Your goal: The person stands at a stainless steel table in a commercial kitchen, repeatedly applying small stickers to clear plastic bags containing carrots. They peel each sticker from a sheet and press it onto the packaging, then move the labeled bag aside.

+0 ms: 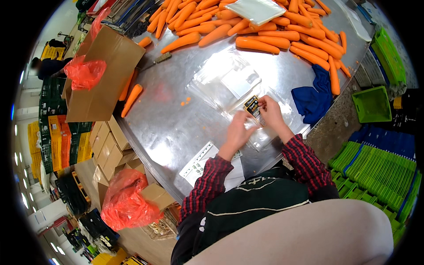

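A small black label (252, 106) with light and yellow print lies between my hands, over the clear plastic bags. My right hand (272, 114) pinches it near its upper right side with thumb and fingertips. My left hand (239, 128) is closed at its lower left edge, fingertips on the label. Part of the label is hidden behind my fingers. Flat clear plastic bags (263, 140) lie beneath and in front of my hands. Beyond them spreads a stack of clear bags (221, 75) with a white sheet (240, 82) on it.
Many carrots (265, 43) are heaped at the far side of the metal table (154, 106), with a pack of clear bags (256, 10) on top. A blue cloth (312, 98) lies right, a printed sheet (198, 164) near left. A cardboard box (104, 73) stands left; green crates (375, 176) right.
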### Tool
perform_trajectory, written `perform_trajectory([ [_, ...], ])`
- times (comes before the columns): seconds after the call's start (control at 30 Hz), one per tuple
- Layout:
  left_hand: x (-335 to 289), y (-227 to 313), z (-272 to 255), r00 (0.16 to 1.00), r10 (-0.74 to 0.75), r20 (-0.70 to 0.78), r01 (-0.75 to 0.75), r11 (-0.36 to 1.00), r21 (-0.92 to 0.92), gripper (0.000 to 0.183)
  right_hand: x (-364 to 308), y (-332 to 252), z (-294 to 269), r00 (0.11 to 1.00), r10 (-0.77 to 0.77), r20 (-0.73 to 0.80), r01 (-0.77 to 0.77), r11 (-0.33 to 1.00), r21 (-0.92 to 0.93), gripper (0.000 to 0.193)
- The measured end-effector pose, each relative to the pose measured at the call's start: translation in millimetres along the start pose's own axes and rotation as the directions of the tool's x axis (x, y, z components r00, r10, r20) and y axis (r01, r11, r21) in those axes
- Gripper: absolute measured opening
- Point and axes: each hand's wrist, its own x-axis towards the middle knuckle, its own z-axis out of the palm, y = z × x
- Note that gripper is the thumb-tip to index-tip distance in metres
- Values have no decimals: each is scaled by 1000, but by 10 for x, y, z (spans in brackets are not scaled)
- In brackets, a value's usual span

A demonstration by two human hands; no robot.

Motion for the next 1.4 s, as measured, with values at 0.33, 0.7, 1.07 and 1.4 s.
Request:
perform_trajectory([
  [0.33, 63, -364, -20, 959, -238, 154, 262, 951, -164, 15, 445, 203, -880, 944, 283, -171, -171, 861, 480, 13],
  [0.7, 32, 15, -91, 998, -56, -10, 56, 998, -19, 30, 329, -20, -182, 940, 260, 219, -337, 797, 500, 16],
  [1.07, 7, -219, 98, 996, -35, 78, 19, 980, 197, 16, 262, -98, -134, 938, -329, 112, 345, 924, -168, 31],
  [1.4, 412, -510, -403, 903, -418, 99, 409, 768, -493, 23, 44, -1090, -826, 838, -211, -503, 403, 860, 312, 4],
])
